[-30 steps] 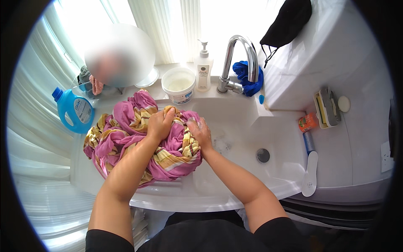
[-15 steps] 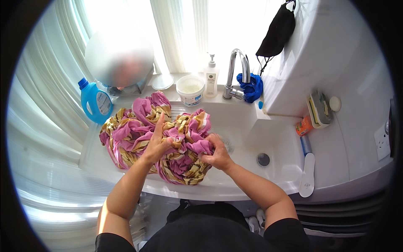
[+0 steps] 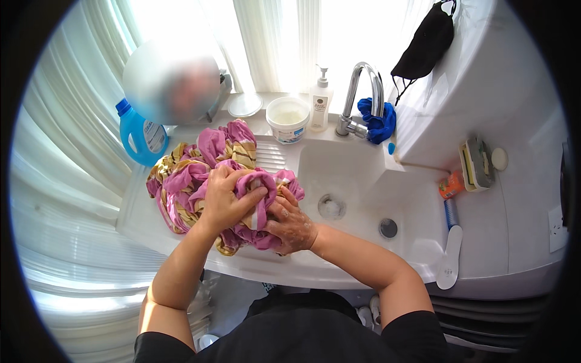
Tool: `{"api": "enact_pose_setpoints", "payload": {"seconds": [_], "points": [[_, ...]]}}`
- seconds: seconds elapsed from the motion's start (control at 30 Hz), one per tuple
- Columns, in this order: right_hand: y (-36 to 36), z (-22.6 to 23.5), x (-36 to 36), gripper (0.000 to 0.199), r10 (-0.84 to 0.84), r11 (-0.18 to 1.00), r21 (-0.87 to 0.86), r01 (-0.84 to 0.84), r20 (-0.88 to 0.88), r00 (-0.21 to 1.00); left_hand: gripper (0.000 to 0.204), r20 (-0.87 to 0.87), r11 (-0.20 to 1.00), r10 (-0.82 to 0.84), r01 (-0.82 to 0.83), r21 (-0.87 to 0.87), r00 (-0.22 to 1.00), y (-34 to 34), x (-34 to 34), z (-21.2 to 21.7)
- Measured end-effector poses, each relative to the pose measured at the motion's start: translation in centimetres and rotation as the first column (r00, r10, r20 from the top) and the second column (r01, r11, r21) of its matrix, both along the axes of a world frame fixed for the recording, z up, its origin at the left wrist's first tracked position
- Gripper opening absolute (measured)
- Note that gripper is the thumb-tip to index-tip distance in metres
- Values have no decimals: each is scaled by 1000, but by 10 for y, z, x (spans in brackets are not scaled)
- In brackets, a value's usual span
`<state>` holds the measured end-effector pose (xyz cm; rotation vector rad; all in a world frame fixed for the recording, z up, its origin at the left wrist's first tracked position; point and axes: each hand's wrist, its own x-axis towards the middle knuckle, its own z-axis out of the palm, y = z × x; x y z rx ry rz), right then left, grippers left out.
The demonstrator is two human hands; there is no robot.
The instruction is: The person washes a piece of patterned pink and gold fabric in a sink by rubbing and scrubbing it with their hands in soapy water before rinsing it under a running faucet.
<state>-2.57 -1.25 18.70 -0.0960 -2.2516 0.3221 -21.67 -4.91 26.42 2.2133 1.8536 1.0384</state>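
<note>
A large bunched cloth [image 3: 181,181], pink with yellow and brown patterned stripes, lies heaped on the ribbed left side of the white sink [image 3: 357,163]. My left hand [image 3: 226,201] is closed round a pink fold of it, thumb pointing right. Pressed against the same bundle from the right is my right hand [image 3: 293,226], with foam on its back and its fingers curled into the cloth. The two hands are close together, the gathered fold between them. Parts of the fingertips are hidden in the fabric.
Along the back stand a blue detergent bottle [image 3: 143,136], a round mirror [image 3: 172,81], a white tub [image 3: 287,118], a pump bottle [image 3: 321,100] and the tap [image 3: 367,91] with a blue cloth [image 3: 378,123]. At right are a sponge holder [image 3: 475,163] and a white brush [image 3: 449,259].
My left hand, open and stretched out before, has closed on the cloth. My right hand has moved left and nearer, bringing its part of the cloth inward. The view has shifted slightly.
</note>
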Motion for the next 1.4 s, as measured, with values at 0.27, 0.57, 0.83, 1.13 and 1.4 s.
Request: {"api": "enact_pose_setpoints", "payload": {"seconds": [0.27,0.57,0.83,1.13,1.4], "points": [[-5,1,13,123,-306,672,-688,276,81,948,49,-55,988,-103,95,-123,993,-20,-6,-11],[6,-22,-20,57,-405,780,-545,308,-63,912,27,77,964,-258,262,-49,963,18,-1,-38],[52,-36,-32,25,-419,783,-573,244,-195,887,13,218,917,-320,359,-172,922,74,-6,-48],[90,-47,-33,23,-304,783,-619,61,-295,906,17,395,790,-401,530,-307,827,124,-15,-58],[102,-57,-35,20,-256,776,-631,13,-296,920,21,461,734,-303,513,-446,834,137,-22,-70]]}}
